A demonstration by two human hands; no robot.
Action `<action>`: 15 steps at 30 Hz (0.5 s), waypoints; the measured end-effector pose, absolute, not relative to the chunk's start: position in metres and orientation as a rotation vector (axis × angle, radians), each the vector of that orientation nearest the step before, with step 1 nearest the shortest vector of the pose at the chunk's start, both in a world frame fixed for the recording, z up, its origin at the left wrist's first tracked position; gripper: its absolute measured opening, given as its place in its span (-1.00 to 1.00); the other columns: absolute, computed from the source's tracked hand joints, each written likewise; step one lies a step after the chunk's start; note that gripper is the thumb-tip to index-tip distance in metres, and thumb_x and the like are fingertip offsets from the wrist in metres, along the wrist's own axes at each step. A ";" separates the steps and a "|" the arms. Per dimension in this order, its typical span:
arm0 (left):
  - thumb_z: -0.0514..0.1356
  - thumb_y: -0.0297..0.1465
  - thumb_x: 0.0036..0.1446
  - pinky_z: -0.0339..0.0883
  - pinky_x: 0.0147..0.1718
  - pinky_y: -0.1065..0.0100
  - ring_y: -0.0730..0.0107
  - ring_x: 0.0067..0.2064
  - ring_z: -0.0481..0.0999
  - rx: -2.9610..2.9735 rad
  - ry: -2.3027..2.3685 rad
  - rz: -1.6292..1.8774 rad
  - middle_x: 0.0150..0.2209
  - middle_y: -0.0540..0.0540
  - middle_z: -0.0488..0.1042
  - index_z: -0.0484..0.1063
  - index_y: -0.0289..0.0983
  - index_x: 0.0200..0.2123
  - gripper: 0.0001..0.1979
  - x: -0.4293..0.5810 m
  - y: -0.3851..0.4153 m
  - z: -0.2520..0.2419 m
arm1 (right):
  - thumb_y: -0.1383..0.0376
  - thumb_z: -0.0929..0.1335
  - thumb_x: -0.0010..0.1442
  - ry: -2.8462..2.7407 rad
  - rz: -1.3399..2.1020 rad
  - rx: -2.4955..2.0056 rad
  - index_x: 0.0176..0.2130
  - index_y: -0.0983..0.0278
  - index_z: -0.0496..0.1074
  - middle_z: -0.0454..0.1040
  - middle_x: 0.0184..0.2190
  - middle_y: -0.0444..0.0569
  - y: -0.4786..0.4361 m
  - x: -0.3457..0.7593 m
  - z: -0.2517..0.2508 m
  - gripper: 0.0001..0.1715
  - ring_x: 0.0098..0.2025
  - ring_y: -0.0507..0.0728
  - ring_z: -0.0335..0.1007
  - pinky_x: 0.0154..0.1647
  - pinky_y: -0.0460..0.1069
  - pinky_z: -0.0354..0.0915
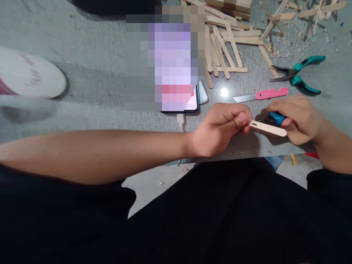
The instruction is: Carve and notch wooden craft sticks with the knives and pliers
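My left hand (pixel 224 128) pinches one end of a wooden craft stick (pixel 271 129) between thumb and fingers. The stick points right, and a small dark slot shows near the pinched end. My right hand (pixel 295 117) is closed around a small blue-handled tool (pixel 276 118). That tool's dark tip points left and lies just behind the stick in view, close to the slot; whether it touches the wood I cannot tell. Just beyond both hands lies a pink-handled knife (pixel 271 94), its blade pointing left.
Teal-handled needle-nose pliers (pixel 295 73) lie open at the right. Loose craft sticks (pixel 224 47) are heaped at the back, with wood shavings (pixel 271 49) beside them. A phone (pixel 194 104), partly blurred, has a white cable plugged in. At the left is a white rounded object (pixel 30 73).
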State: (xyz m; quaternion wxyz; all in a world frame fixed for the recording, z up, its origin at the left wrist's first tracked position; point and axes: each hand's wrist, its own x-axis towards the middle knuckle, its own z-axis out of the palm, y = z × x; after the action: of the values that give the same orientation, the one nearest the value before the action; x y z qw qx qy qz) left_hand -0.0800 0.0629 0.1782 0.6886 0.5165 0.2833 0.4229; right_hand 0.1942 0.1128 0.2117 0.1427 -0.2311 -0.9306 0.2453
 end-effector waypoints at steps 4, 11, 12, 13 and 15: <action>0.32 0.18 0.46 0.17 -0.43 0.24 0.38 -0.45 0.31 1.121 0.626 0.949 -0.55 0.01 0.33 0.46 -0.18 -0.48 -0.36 -0.080 0.063 0.178 | -0.14 0.08 0.70 -2.643 0.881 -0.623 -0.02 0.21 0.49 0.58 -0.36 -0.05 0.116 0.194 0.216 -0.35 -0.40 0.12 0.45 -0.37 0.06 0.23; 0.30 0.14 0.51 0.26 -0.35 0.27 0.40 -0.42 0.34 1.139 0.600 0.971 -0.51 0.01 0.38 0.47 -0.21 -0.46 -0.37 -0.079 0.064 0.175 | -0.16 0.11 0.69 -2.606 0.927 -0.653 -0.05 0.23 0.52 0.57 -0.38 -0.06 0.115 0.193 0.218 -0.32 -0.41 0.10 0.44 -0.37 0.02 0.21; 0.29 0.13 0.52 0.27 -0.33 0.27 0.39 -0.41 0.35 1.146 0.597 0.974 -0.51 0.01 0.38 0.47 -0.20 -0.45 -0.38 -0.079 0.064 0.175 | -0.16 0.11 0.69 -2.604 0.944 -0.664 -0.05 0.22 0.53 0.57 -0.38 -0.06 0.115 0.194 0.218 -0.32 -0.40 0.10 0.45 -0.36 0.03 0.21; 0.29 0.12 0.53 0.27 -0.33 0.26 0.39 -0.41 0.36 1.156 0.592 0.979 -0.51 0.02 0.38 0.48 -0.20 -0.45 -0.39 -0.079 0.064 0.175 | -0.17 0.12 0.68 -2.601 0.959 -0.671 -0.05 0.21 0.53 0.58 -0.37 -0.05 0.115 0.194 0.218 -0.33 -0.40 0.11 0.46 -0.36 0.04 0.21; 0.29 0.09 0.55 0.26 -0.33 0.27 0.40 -0.41 0.36 1.174 0.574 0.993 -0.51 0.03 0.39 0.49 -0.21 -0.44 -0.40 -0.079 0.064 0.174 | -0.17 0.12 0.68 -2.596 0.980 -0.674 -0.04 0.21 0.54 0.58 -0.37 -0.05 0.116 0.194 0.219 -0.33 -0.40 0.11 0.47 -0.35 0.04 0.22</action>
State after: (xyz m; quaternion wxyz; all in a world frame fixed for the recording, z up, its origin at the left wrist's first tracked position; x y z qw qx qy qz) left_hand -0.0791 0.0640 0.1740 0.6817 0.5234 0.2560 0.4425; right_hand 0.1936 0.1155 0.2185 0.1425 -0.2338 -0.8998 0.3396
